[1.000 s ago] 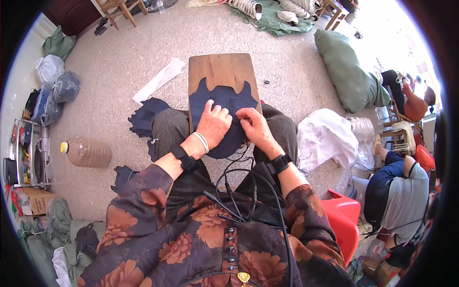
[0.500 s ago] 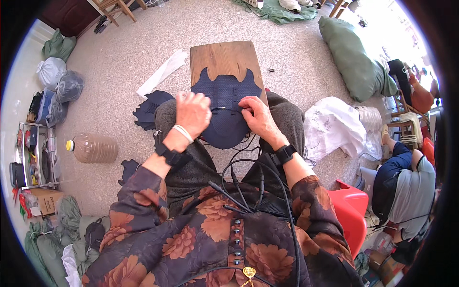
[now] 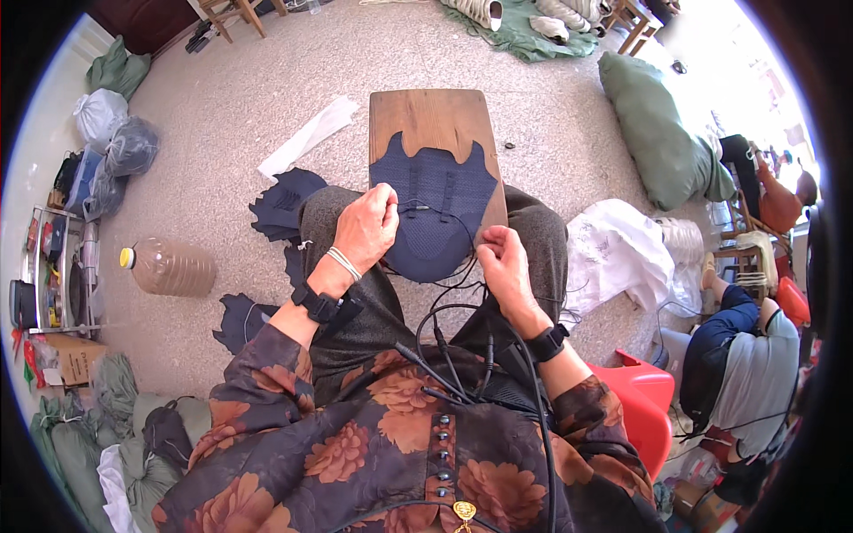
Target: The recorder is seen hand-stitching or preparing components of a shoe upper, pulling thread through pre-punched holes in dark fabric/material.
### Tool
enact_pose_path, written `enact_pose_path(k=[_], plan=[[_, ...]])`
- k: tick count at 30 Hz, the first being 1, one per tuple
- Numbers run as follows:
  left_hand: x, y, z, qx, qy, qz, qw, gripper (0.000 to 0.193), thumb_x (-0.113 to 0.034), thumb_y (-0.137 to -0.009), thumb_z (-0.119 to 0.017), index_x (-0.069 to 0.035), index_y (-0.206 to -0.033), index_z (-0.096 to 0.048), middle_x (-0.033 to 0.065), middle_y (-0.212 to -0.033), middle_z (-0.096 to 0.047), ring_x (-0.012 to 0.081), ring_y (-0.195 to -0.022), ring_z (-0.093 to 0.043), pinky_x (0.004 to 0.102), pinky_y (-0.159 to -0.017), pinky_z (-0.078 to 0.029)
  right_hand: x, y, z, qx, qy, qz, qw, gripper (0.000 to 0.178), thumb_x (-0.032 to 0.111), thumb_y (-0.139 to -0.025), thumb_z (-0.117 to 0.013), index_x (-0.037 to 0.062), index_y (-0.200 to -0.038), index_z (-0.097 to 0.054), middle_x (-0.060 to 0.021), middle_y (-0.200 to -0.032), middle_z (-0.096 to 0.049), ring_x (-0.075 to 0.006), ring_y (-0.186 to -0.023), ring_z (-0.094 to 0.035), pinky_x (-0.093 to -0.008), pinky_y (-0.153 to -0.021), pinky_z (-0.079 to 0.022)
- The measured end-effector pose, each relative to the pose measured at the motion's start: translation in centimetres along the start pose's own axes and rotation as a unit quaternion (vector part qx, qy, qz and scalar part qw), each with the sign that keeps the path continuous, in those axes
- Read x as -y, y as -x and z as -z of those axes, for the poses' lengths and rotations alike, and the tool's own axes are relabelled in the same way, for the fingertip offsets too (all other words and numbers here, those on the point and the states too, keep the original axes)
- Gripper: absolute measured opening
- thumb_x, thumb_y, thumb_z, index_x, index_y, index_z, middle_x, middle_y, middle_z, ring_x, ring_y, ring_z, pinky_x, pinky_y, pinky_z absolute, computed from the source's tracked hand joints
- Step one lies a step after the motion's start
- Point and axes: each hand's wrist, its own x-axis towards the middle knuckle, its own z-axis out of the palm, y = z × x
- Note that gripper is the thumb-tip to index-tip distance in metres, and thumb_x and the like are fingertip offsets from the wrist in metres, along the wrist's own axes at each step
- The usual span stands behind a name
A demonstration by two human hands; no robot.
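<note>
A navy mesh fabric piece point(image 3: 435, 178), shaped like a flat shoe upper, lies on a wooden bench point(image 3: 426, 115) between my knees. Two rows of dark stitching run along it, and a small pale strip point(image 3: 416, 208) shows across its middle. From there a thin dark thread point(image 3: 458, 217) curves toward the right. My left hand point(image 3: 366, 229) is at the piece's left edge, thumb and fingertips pinched together. Off the right edge, my right hand point(image 3: 505, 265) is raised with its fingers closed in a pinch. Whatever either pinch holds is too small to make out.
More navy pieces point(image 3: 286, 200) lie on the floor by my left knee. Black cables point(image 3: 444, 346) hang over my lap. A capped plastic jug point(image 3: 173, 268) is at left, a red stool point(image 3: 635, 400) at right. Another person point(image 3: 751, 355) sits at far right, near a green sack point(image 3: 657, 133).
My right hand has come off the fabric and moved right and down. My left hand has lowered slightly, with its fingertips now pinched at the fabric's left edge. The view has shifted a little.
</note>
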Motion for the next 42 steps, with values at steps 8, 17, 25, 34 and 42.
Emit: enact_pose_path(k=[8, 17, 25, 34, 42], plan=[[-0.2, -0.5, -1.7, 0.03, 0.077, 0.016, 0.996, 0.006, -0.008, -0.09, -0.055, -0.003, -0.094, -0.055, 0.0145, -0.077, -0.065, 0.0309, -0.071, -0.066, 0.0406, -0.065, -0.052, -1.5, 0.2, 1.1, 0.212, 0.031, -0.197, 0.957, 0.033, 0.009, -0.09, -0.06, -0.0065, -0.119, -0.06, -0.0081, -0.095, -0.065, -0.012, -0.082, -0.058, -0.0248, -0.075, -0.048], [0.7, -1.3, -3.6, 0.158, 0.332, 0.178, 0.913, 0.01, -0.011, -0.097, -0.053, -0.001, -0.095, -0.057, 0.0091, -0.09, -0.071, 0.0115, -0.074, -0.067, 0.0258, -0.068, -0.056, -2.3, 0.1, 0.6, 0.338, -0.203, -0.308, 0.866, 0.021, 0.017, -0.093, -0.065, 0.0036, -0.11, -0.064, -0.0037, -0.112, -0.066, -0.0105, -0.095, -0.058, -0.0275, -0.083, -0.048], [1.6, -1.9, -3.7, 0.18, 0.337, 0.168, 0.909, 0.011, -0.011, -0.097, -0.054, -0.001, -0.096, -0.057, 0.0096, -0.089, -0.07, 0.0128, -0.076, -0.067, 0.0274, -0.069, -0.057, 7.6, -1.5, 0.6, 0.34, -0.308, -0.222, 0.86, 0.02, 0.011, -0.1, -0.055, -0.0013, -0.115, -0.06, -0.0139, -0.119, -0.064, -0.0187, -0.107, -0.064, -0.0342, -0.09, -0.056], [1.4, -2.9, 0.0, 0.06, 0.095, -0.004, 0.994, 0.006, -0.008, -0.092, -0.055, -0.002, -0.092, -0.056, 0.0135, -0.082, -0.068, 0.025, -0.073, -0.069, 0.0352, -0.067, -0.054, 1.0, -7.4, -0.2, 0.102, -0.214, -0.135, 0.962, 0.022, 0.016, -0.102, -0.052, -0.0009, -0.11, -0.063, -0.0076, -0.104, -0.063, -0.0159, -0.088, -0.065, -0.0296, -0.075, -0.059], [0.2, -1.9, 2.2, 0.04, -0.015, -0.073, 0.996, 0.005, -0.007, -0.087, -0.058, -0.004, -0.09, -0.055, 0.0141, -0.081, -0.06, 0.0344, -0.077, -0.062, 0.0419, -0.069, -0.049, 0.8, -7.8, -1.4, -0.087, 0.201, 0.223, 0.95, 0.051, -0.001, -0.084, -0.065, -0.0047, -0.131, -0.045, -0.0238, -0.131, -0.051, -0.0356, -0.122, -0.052, -0.0433, -0.103, -0.045]])
